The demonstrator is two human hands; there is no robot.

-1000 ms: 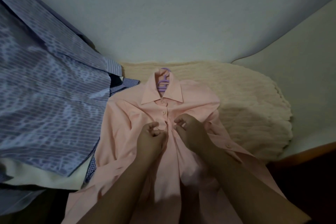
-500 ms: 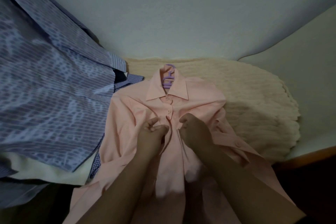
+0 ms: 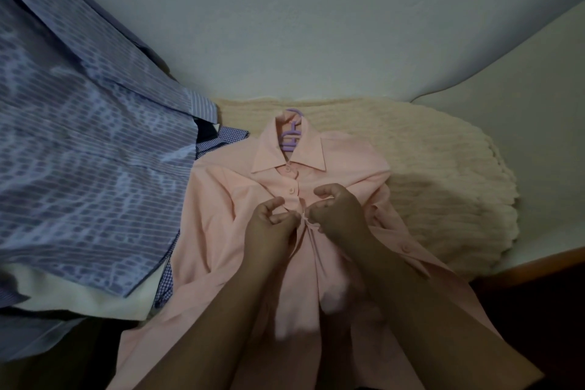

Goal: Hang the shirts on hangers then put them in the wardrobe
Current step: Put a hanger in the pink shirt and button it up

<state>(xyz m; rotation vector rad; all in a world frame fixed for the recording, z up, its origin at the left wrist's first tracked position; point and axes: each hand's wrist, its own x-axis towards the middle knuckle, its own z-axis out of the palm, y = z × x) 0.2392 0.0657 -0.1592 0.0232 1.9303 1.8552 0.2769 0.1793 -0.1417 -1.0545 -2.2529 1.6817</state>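
A pink shirt (image 3: 221, 218) lies face up on the bed, collar away from me. A purple hanger (image 3: 292, 136) sits inside it, its hook and neck showing through the open collar. The two top buttons look fastened. My left hand (image 3: 269, 225) pinches the left edge of the shirt's front placket. My right hand (image 3: 338, 212) pinches the right edge just opposite, at about the third button. The two hands nearly touch over the placket. The button itself is hidden between my fingers.
A blue striped shirt (image 3: 79, 168) hangs or lies in a pile at the left, over a checked garment (image 3: 234, 134). A cream knitted blanket (image 3: 427, 174) covers the bed under and right of the pink shirt. The wall (image 3: 316, 25) is close behind.
The view has shifted slightly. Both hands have stayed on the placket, working the fabric edges together with small finger movements.
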